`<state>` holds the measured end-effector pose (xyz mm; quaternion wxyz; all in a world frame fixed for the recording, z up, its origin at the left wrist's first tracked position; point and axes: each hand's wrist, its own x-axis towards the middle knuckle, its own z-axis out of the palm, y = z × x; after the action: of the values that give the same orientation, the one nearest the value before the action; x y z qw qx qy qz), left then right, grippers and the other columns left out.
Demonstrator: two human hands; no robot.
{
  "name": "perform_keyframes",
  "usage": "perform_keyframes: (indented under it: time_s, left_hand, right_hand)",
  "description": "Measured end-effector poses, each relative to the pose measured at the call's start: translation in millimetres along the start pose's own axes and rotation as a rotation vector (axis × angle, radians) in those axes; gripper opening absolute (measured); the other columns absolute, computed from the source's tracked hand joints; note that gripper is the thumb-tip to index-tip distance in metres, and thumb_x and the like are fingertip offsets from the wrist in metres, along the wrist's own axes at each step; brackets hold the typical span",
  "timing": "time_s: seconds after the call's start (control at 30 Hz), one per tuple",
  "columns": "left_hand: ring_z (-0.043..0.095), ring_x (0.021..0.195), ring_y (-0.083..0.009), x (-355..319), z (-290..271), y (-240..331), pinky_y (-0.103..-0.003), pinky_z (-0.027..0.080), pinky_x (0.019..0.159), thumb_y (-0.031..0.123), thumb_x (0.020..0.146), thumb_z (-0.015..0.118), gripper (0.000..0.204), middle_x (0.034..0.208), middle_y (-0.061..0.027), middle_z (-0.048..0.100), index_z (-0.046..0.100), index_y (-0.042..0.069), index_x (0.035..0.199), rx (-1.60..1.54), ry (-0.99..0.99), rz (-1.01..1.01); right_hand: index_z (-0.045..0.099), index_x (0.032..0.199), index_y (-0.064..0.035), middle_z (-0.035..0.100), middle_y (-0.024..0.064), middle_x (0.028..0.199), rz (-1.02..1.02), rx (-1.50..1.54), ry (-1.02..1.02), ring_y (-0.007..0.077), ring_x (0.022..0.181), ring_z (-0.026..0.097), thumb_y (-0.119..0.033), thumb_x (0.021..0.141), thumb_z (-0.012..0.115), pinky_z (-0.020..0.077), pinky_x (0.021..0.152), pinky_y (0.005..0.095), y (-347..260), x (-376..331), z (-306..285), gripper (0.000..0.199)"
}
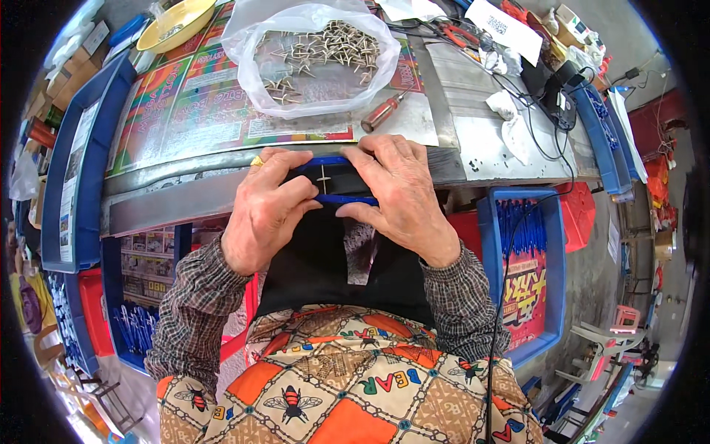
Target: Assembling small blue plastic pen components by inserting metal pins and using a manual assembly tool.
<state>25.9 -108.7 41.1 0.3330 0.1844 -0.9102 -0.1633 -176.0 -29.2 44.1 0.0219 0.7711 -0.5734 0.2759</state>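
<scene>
Right now the worktop, a metal-faced bench with colourful printed sheets laid over its left half, fills the upper part of the view, and both hands work at the middle of its near edge. Behind them, toward the far edge, a clear plastic bag lies open, full of small metal pins. A red-handled screwdriver rests just beside the bag's near right corner, and a yellow bowl sits at the far left corner. Blue crates of blue parts stand below the bench on either side.

Down to the action: the left hand and right hand are closed from both sides on a small blue and black piece, thumbs and fingertips pinching its ends, held against the near edge. One metal pin stands across its middle, between the two thumbs.

As I judge it, seating that pin well calls for even pressure from both thumbs, with the piece braced flat against the bench edge so it cannot twist. The pin should stay square to the piece; a tilt could jam or bend it.
</scene>
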Motion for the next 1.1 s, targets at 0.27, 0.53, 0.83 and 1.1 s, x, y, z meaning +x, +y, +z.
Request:
perform_keyframes:
  time_s: [0.27, 0.53, 0.83, 1.1]
  left_hand:
    - [0.056, 0.099, -0.0400, 28.0, 39.9, 2.9, -0.044, 0.047, 0.081, 0.004, 0.067, 0.072, 0.021, 0.108, -0.0212, 0.058, 0.058, 0.001, 0.081, -0.094, 0.007, 0.099]
    - [0.057, 0.097, -0.0390, 12.2, 14.9, 2.9, -0.043, 0.048, 0.080, 0.005, 0.066, 0.073, 0.021, 0.109, -0.0205, 0.058, 0.057, 0.001, 0.079, -0.048, -0.001, 0.049]
    - [0.054, 0.093, -0.0376, 35.9, 47.7, 2.1, -0.045, 0.045, 0.079, 0.005, 0.068, 0.069, 0.020, 0.098, -0.0182, 0.056, 0.056, 0.001, 0.082, -0.155, 0.015, 0.173]
    - [0.057, 0.093, -0.0387, 6.0, 4.9, -1.8, -0.047, 0.048, 0.081, 0.004, 0.063, 0.075, 0.022, 0.103, -0.0201, 0.059, 0.055, 0.000, 0.074, 0.004, 0.021, 0.036]
  right_hand:
    - [0.059, 0.114, -0.0029, 0.055, 0.0137, 0.110, 0.081, -0.090, -0.019, 0.0329, 0.105, 0.052, -0.032, 0.066, 0.076, 0.0369, 0.091, 0.0432, 28.5, -17.9, -24.7, 0.058]
    - [0.059, 0.117, -0.0048, 0.055, 0.0125, 0.109, 0.036, -0.026, -0.061, 0.0317, 0.104, 0.052, -0.031, 0.066, 0.076, 0.0361, 0.091, 0.0428, 13.4, -2.0, -16.5, 0.059]
    - [0.060, 0.114, -0.0044, 0.057, 0.0133, 0.108, 0.078, -0.103, -0.015, 0.0319, 0.105, 0.052, -0.029, 0.066, 0.076, 0.0365, 0.091, 0.0417, 33.4, -20.1, -27.6, 0.056]
    - [0.059, 0.114, -0.0030, 0.055, 0.0132, 0.108, 0.003, 0.027, -0.049, 0.0312, 0.103, 0.052, -0.025, 0.064, 0.078, 0.0370, 0.090, 0.0426, 3.0, 8.0, -8.2, 0.057]
